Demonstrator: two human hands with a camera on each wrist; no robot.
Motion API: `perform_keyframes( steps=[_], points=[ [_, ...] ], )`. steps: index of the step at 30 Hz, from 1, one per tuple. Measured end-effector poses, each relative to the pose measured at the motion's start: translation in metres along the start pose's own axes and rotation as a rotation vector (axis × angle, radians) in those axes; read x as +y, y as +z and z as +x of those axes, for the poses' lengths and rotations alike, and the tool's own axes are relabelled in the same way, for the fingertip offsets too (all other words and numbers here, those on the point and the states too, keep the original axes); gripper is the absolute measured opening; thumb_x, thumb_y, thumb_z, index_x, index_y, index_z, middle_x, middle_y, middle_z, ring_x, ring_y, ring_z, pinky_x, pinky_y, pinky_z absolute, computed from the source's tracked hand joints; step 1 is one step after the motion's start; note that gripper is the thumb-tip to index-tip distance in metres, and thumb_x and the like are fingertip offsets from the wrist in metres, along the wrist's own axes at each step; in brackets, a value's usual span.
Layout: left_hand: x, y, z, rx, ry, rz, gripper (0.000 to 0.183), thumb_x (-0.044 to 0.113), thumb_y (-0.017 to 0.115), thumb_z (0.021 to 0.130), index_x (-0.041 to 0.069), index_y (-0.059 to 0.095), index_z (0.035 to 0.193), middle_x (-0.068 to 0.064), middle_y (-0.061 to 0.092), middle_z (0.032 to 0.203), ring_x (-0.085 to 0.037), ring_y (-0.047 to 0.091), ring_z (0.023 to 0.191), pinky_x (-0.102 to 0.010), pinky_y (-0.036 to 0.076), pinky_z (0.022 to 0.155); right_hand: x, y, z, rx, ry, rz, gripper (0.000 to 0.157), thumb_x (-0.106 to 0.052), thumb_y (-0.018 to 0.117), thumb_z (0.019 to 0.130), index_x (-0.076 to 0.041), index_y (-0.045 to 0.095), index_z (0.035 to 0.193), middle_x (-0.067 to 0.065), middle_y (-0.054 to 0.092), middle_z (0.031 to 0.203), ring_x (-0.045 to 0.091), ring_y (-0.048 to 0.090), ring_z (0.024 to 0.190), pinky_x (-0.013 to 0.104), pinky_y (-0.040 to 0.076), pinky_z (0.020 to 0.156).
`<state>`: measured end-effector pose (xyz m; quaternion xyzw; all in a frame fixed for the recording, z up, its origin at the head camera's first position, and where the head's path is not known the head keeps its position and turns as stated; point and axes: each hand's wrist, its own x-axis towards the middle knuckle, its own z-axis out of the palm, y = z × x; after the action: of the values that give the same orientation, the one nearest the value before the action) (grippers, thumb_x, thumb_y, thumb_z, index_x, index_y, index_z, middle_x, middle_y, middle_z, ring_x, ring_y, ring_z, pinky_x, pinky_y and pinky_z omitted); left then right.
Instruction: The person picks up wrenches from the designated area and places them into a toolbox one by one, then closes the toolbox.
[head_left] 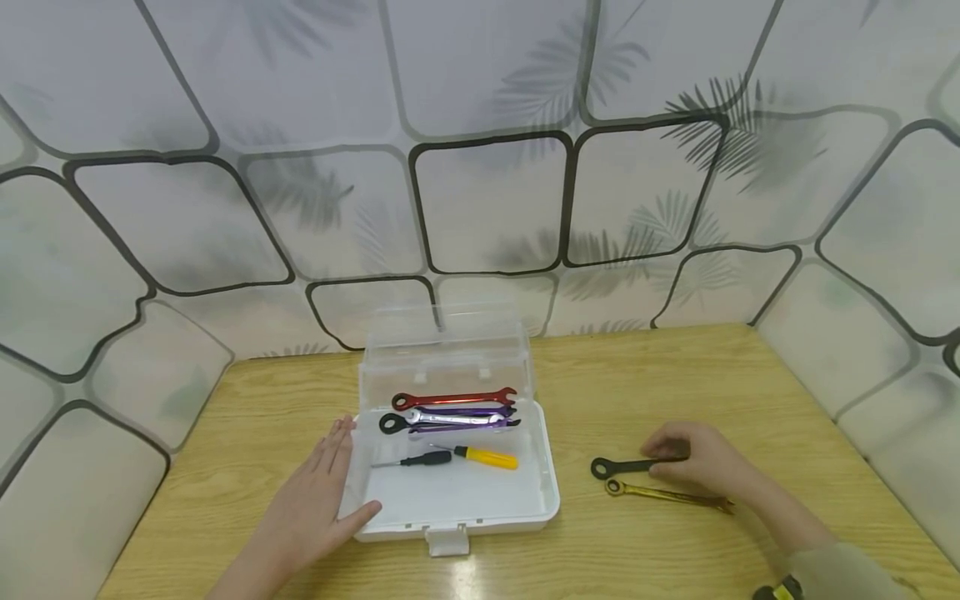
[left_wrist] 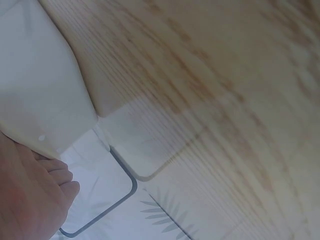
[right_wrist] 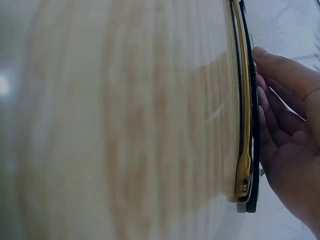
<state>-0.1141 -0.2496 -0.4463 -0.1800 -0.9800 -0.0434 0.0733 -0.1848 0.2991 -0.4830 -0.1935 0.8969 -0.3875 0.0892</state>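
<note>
My left hand [head_left: 307, 492] lies along the left side of a white plastic toolbox [head_left: 517, 510], fingers straight and thumb over its front left corner. In the left wrist view its fingers [left_wrist: 60, 172] rest by the box wall. The box's clear lid [head_left: 446, 333] stands open. My right hand [head_left: 697, 462] pinches the right end of a black ratchet wrench [head_left: 626, 468] between thumb and fingers. Just in front of it lies a gold ratchet wrench [head_left: 667, 494] on the table. The right wrist view shows both wrenches edge-on beside the thumb.
Inside the box are a red wrench [head_left: 453, 400], a silver wrench [head_left: 453, 418], purple wrenches [head_left: 450, 429], a black screwdriver [head_left: 431, 458] and a yellow-handled screwdriver [head_left: 491, 458]. A black and yellow object [head_left: 783, 590] shows by the right sleeve. Patterned walls [head_left: 487, 208] border the wooden table [head_left: 622, 383].
</note>
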Motion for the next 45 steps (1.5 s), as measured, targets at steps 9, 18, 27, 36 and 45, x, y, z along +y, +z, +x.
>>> perform_keyframes(
  steps=[9,18,27,36,45],
  points=[
    [0.0,0.0,0.0,-0.004,-0.007,0.0,0.105,0.064,0.065,0.095,-0.014,0.036,0.158,-0.027,0.031,0.171,-0.045,0.038,0.156,-0.056,0.043,0.124,0.0,-0.001,0.003,-0.021,-0.002,-0.109,0.022,-0.018,0.09,0.084,-0.015,0.078,0.101,-0.007,0.075,0.097,-0.005,0.063,0.084,0.021,0.06,0.075],
    [0.0,-0.001,-0.001,-0.024,-0.012,-0.001,0.104,0.065,0.064,0.096,-0.015,0.037,0.157,-0.028,0.032,0.17,-0.045,0.037,0.157,-0.057,0.042,0.125,-0.001,0.0,0.005,-0.04,-0.047,-0.124,0.015,-0.018,0.089,0.085,-0.019,0.077,0.094,-0.01,0.072,0.094,-0.006,0.061,0.083,0.021,0.059,0.074],
    [0.001,0.0,-0.001,-0.044,-0.024,-0.012,0.103,0.063,0.064,0.097,-0.015,0.035,0.158,-0.028,0.03,0.171,-0.045,0.034,0.158,-0.056,0.039,0.127,0.001,-0.001,0.005,-0.04,-0.035,-0.099,0.016,-0.016,0.088,0.085,-0.02,0.075,0.093,-0.01,0.071,0.092,-0.004,0.061,0.082,0.02,0.058,0.074],
    [0.002,-0.003,-0.001,-0.045,-0.031,-0.01,0.104,0.064,0.064,0.096,-0.014,0.036,0.158,-0.026,0.031,0.171,-0.044,0.036,0.158,-0.056,0.04,0.126,-0.004,-0.004,0.006,-0.059,0.001,-0.06,0.014,-0.013,0.085,0.086,-0.013,0.074,0.095,-0.007,0.073,0.089,-0.003,0.062,0.08,0.021,0.058,0.072],
    [0.001,0.0,-0.001,-0.056,-0.042,-0.019,0.104,0.064,0.064,0.096,-0.014,0.035,0.159,-0.027,0.029,0.172,-0.045,0.034,0.158,-0.057,0.04,0.126,-0.005,-0.006,0.012,-0.061,-0.031,-0.072,0.007,-0.012,0.08,0.092,-0.014,0.076,0.097,-0.007,0.076,0.093,-0.006,0.064,0.085,0.021,0.06,0.076]
  ],
)
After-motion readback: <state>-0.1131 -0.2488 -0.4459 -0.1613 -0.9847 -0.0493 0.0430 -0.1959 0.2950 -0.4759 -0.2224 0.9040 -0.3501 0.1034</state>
